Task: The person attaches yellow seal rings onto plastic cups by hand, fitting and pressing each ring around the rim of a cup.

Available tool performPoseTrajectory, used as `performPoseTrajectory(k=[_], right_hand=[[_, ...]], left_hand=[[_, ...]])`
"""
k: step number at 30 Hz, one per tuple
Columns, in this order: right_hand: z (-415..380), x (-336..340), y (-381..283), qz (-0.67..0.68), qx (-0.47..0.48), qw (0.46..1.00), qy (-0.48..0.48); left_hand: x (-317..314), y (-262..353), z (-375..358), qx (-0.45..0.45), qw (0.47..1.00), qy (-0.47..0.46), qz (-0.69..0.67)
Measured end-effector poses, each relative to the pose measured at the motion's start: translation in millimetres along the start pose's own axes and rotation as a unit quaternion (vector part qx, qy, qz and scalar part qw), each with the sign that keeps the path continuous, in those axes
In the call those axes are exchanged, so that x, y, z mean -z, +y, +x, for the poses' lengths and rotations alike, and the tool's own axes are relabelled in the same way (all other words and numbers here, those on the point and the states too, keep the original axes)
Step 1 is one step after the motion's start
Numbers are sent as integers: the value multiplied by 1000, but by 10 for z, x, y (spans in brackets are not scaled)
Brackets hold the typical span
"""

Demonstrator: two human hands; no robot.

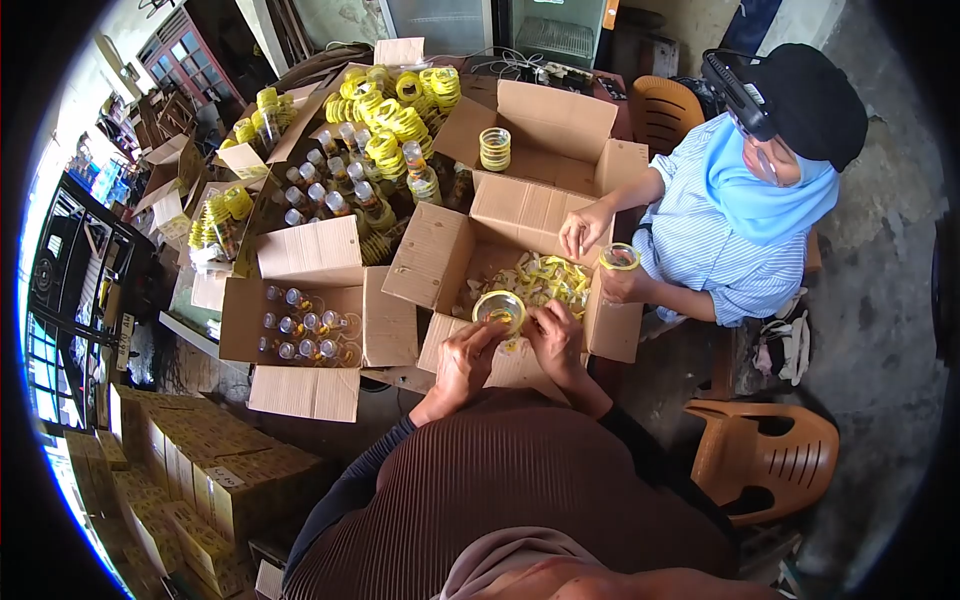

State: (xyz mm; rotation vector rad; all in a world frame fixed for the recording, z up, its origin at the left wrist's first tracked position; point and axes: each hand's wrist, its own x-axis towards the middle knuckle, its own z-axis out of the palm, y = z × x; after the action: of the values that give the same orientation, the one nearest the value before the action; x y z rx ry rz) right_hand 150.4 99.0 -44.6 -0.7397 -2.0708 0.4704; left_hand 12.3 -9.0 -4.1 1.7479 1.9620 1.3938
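My left hand (pixel 467 362) is closed around a clear glass jar with a yellow rim (pixel 499 308), its mouth tilted up toward me. Right beside the jar, my right hand (pixel 555 340) has its fingers bent together in a pinch; whatever they hold, if anything, is too small to make out. Both hands are above the near side of an open cardboard box (pixel 424 257). Yellow and whitish scraps (pixel 545 278) lie inside that box, under the jar.
A co-worker (pixel 740 220) at the right holds a similar yellow-rimmed jar (pixel 620 257). Clear glass jars (pixel 310 322) fill a box at left. Behind stand yellow ring stacks (pixel 400 125) and another open box (pixel 555 120) with a stack (pixel 495 148). An orange chair (pixel 765 460) is at right.
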Motion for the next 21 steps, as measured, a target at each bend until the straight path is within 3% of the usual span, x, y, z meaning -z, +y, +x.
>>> performPoseTrajectory(k=[3, 7, 12, 16, 18, 21], right_hand=[[5, 21, 7, 32, -65, 997, 32], [13, 164, -48, 14, -28, 998, 59], [12, 299, -69, -38, 42, 998, 25], [69, 408, -112, -51, 32, 998, 15], [93, 465, -127, -48, 22, 998, -43], [44, 408, -20, -54, -30, 998, -13]], left_hand=[[10, -83, 36, -6, 1000, -14, 4], [28, -101, 85, -18, 999, -16, 21], [67, -115, 109, -55, 996, -29, 62], [160, -172, 163, -99, 989, -49, 99], [196, -208, 179, -112, 986, -57, 108], [236, -208, 199, -135, 983, -77, 94]])
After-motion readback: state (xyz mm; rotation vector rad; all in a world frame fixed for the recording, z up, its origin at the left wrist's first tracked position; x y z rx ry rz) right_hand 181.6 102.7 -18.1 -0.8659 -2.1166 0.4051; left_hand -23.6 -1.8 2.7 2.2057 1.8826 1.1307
